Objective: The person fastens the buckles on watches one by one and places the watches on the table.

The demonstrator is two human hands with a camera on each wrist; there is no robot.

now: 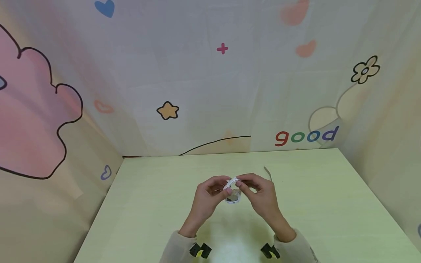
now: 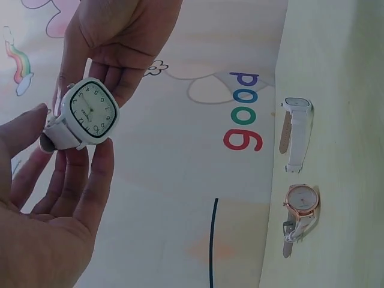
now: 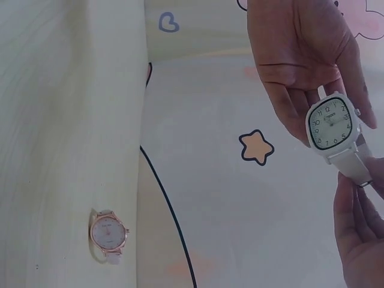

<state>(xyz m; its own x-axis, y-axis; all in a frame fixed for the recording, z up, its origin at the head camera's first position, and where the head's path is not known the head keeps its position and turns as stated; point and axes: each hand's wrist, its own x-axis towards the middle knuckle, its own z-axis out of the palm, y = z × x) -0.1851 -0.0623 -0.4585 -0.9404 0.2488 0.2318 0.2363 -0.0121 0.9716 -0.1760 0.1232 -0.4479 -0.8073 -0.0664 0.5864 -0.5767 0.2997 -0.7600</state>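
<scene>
Both hands are gripping the white watch, which is held just above the pale surface (image 1: 148, 204): the left hand (image 1: 204, 199) pinches its band (image 1: 232, 180) on one side and the right hand (image 1: 263, 195) on the other, thumbs near each other. The white watch (image 2: 91, 111) has a rounded-square case, a dark ring around the dial and black numerals, its face turned toward the wrist cameras. Beyond it on the surface lie two more watches: a rose-gold watch (image 2: 302, 200) with a round dial and, farther to the right, a white-strapped watch (image 2: 297, 141). In the head view a thin strip (image 1: 268, 172) shows beyond the held watch and to its right, just behind the right hand. Farther beyond rises the printed backdrop (image 1: 197, 73), with an orange star (image 1: 168, 110) to the watch's left and coloured "good" lettering (image 1: 306, 136) to its right.
</scene>
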